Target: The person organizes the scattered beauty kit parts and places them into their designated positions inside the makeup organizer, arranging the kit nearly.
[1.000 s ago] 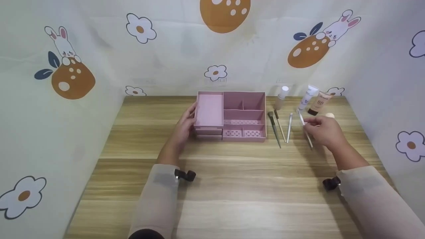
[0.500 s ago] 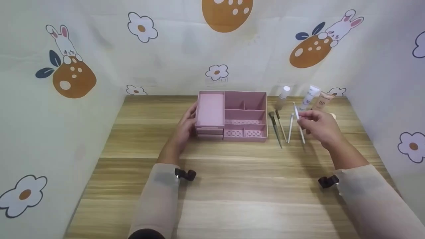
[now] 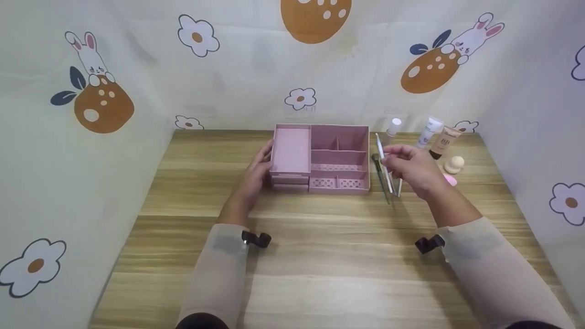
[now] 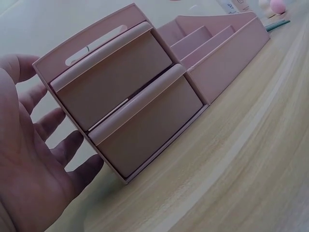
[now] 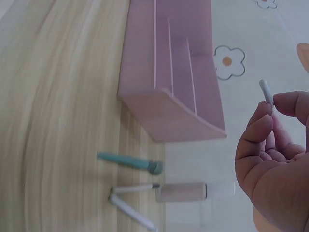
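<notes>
A pink desktop organizer (image 3: 292,148) stands at the back of the wooden table, two shut drawers (image 4: 145,121) on its left and several compartments on its right. My left hand (image 3: 256,176) rests its extended fingers against the organizer's left side. Between thumb and fingertips, my right hand (image 3: 413,167) pinches a slim white stick (image 3: 380,147), held tilted above the table just right of the organizer. Its exact kind is unclear. Below it lie a green-handled makeup brush (image 5: 123,160) and another slim white stick (image 3: 400,188); a thin brush there is mostly hidden.
Right of the organizer stands a white-capped bottle (image 3: 396,125). Farther right are a white tube (image 3: 429,130), a beige tube (image 3: 445,140), a cream makeup sponge (image 3: 454,164) and a pink item (image 3: 450,179). Patterned cloth walls (image 3: 237,68) enclose the table (image 3: 320,256).
My right hand has lifted the white stick off the table and carried it left toward the organizer. My left hand stays at the organizer's side. The view has shifted slightly.
</notes>
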### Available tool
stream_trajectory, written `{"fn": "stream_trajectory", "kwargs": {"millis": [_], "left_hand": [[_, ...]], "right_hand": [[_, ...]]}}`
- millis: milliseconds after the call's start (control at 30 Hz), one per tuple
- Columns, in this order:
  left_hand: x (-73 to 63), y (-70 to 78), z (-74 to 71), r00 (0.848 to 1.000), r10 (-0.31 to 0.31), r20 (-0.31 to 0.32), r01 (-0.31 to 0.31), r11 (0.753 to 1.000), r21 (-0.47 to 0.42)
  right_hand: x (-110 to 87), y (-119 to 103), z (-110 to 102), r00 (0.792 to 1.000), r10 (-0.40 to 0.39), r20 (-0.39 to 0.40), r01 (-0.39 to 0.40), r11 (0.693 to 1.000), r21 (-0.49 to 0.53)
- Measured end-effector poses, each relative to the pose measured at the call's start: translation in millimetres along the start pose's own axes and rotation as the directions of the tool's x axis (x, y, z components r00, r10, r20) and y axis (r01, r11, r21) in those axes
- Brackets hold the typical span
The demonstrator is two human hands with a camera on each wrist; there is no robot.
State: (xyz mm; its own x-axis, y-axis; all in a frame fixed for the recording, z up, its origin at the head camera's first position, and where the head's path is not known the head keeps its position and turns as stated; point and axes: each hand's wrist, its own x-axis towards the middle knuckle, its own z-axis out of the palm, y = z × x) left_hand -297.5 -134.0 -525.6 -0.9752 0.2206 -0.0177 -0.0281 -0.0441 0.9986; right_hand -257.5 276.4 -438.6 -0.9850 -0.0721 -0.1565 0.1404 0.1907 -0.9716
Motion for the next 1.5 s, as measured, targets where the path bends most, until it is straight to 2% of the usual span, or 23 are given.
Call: {"fn": "stream_trajectory", "kwargs": {"millis": [400,567,967,1167,1333,1500], "left_hand": [[0.2,1.8,1.3,1.000,-0.011,-0.007,0.011,1.000,0.000],[-1.7,1.7,1.6,1.000,0.005,0.014,-0.005,1.000,-0.010],[-3.0,3.0,2.0,1.000,-0.003,-0.005,0.003,1.000,0.024],[-2.4,2.5,1.4,1.000,0.010,0.009,-0.010,1.000,0.004],[-1.4,1.5,-0.2,1.000,-0.007,0.009,0.007,1.000,-0.002],[1.2,-0.5,-0.1,0.999,0.019,0.027,-0.019,1.000,-0.019]], "right_hand": [[22.2,-18,50,0.999,-0.014,0.039,0.008,0.987,0.162],[30.2,-25,71,0.998,0.005,0.056,-0.014,0.986,0.166],[49.3,-48,117,0.995,0.014,0.094,-0.033,0.979,0.199],[59.8,-52,137,0.994,0.029,0.104,-0.049,0.980,0.191],[67.8,-55,154,0.992,0.047,0.121,-0.075,0.968,0.240],[74.5,-60,170,0.990,0.068,0.124,-0.098,0.963,0.251]]}}
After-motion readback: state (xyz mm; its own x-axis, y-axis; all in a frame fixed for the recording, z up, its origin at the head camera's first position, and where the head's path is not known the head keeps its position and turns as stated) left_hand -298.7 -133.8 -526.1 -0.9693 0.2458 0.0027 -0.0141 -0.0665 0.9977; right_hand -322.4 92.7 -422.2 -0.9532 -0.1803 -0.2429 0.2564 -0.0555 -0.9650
